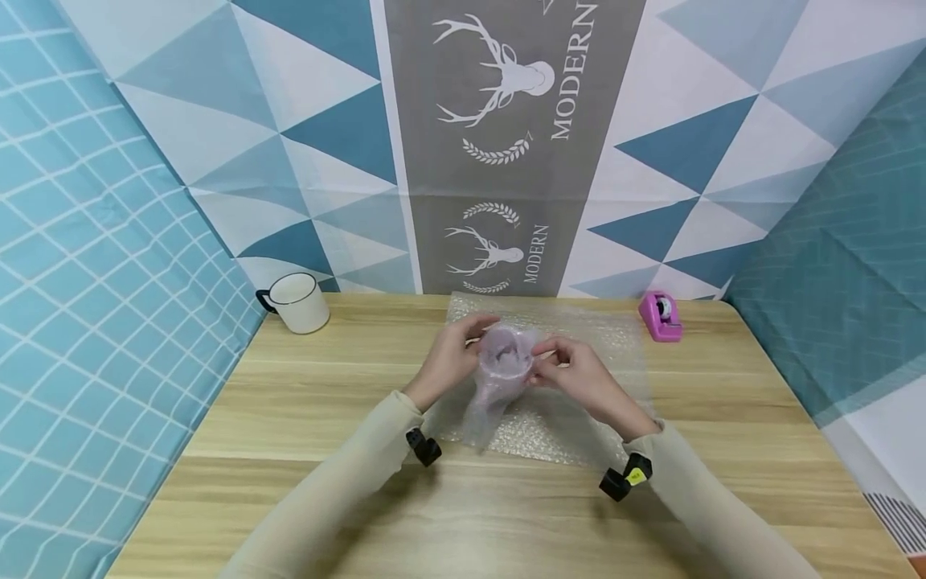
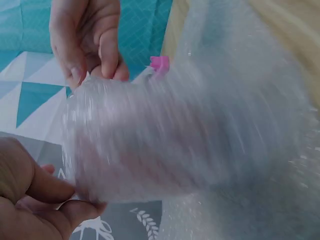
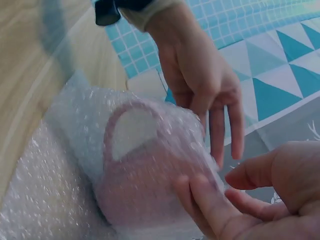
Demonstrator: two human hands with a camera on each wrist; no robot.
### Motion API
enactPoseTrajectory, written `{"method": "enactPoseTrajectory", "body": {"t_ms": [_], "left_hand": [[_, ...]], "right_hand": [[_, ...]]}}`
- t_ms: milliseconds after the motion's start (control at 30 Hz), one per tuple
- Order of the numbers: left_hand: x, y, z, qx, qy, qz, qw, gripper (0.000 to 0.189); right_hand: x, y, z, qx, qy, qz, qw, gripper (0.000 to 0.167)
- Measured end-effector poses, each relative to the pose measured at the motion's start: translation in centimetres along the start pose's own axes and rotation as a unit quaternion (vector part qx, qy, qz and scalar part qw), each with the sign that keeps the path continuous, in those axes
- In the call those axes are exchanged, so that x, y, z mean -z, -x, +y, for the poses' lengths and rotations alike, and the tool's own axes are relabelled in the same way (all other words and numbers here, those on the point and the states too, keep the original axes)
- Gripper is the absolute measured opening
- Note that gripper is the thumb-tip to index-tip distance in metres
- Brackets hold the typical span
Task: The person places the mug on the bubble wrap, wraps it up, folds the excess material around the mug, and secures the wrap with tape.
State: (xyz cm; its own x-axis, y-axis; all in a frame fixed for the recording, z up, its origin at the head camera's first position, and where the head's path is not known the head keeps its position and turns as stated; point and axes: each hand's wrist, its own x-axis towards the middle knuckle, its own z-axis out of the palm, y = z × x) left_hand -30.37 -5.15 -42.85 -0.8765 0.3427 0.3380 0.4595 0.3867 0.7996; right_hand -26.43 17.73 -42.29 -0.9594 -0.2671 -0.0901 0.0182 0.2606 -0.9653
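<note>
A pink mug (image 3: 137, 192) stands wrapped in bubble wrap (image 1: 492, 394), its opening facing up in the head view. Through the plastic its curved handle (image 3: 109, 132) shows in the right wrist view. My left hand (image 1: 450, 351) is at the left of the rim, thumb and finger pinching the wrap's edge in the left wrist view. On the opposite side, my right hand (image 1: 576, 371) pinches the wrap near the rim, some fingers lying along the mug's side. The loose end of the wrap trails toward the front, over a flat bubble wrap sheet (image 1: 608, 342).
A white mug (image 1: 304, 305) with a dark rim and handle stands at the table's back left. At the back right sits a pink tape dispenser (image 1: 661, 318). The wooden table (image 1: 325, 482) meets a patterned cloth backdrop (image 1: 347, 177) behind.
</note>
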Motion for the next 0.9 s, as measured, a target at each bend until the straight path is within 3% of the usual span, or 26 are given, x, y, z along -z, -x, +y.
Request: {"method": "enactPoseTrajectory", "body": {"t_ms": [133,267,400,500,700,767,900], "left_hand": [[-0.2,-1.3,-0.1,-0.005,-0.013,-0.032,0.9994,0.055],[-0.1,-1.4,0.0,-0.009,-0.024,-0.038,0.9990,0.051],[0.4,0.0,0.4,0.002,-0.046,-0.028,0.9986,0.038],[1.1,1.5,0.4,0.031,-0.042,-0.025,0.9983,0.041],[2.2,4.3,-0.2,0.111,-0.009,-0.035,0.9932,0.057],[2.2,4.9,-0.3,0.113,-0.020,-0.036,0.9928,0.054],[2.0,5.4,-0.2,0.085,-0.065,-0.037,0.9936,0.033]], "right_hand": [[-0.4,0.5,0.1,-0.019,-0.047,-0.042,0.9978,0.030],[-0.6,0.8,0.3,0.011,-0.034,-0.061,0.9975,0.028],[0.1,1.0,0.5,0.035,0.019,-0.052,0.9979,0.024],[1.0,1.0,0.5,0.059,0.072,-0.018,0.9955,0.019],[2.6,0.6,0.9,0.119,0.168,0.064,0.9765,0.019],[2.8,0.3,1.4,0.122,0.179,0.064,0.9741,0.028],[2.8,-0.1,2.4,0.115,0.155,0.019,0.9810,0.050]]}}
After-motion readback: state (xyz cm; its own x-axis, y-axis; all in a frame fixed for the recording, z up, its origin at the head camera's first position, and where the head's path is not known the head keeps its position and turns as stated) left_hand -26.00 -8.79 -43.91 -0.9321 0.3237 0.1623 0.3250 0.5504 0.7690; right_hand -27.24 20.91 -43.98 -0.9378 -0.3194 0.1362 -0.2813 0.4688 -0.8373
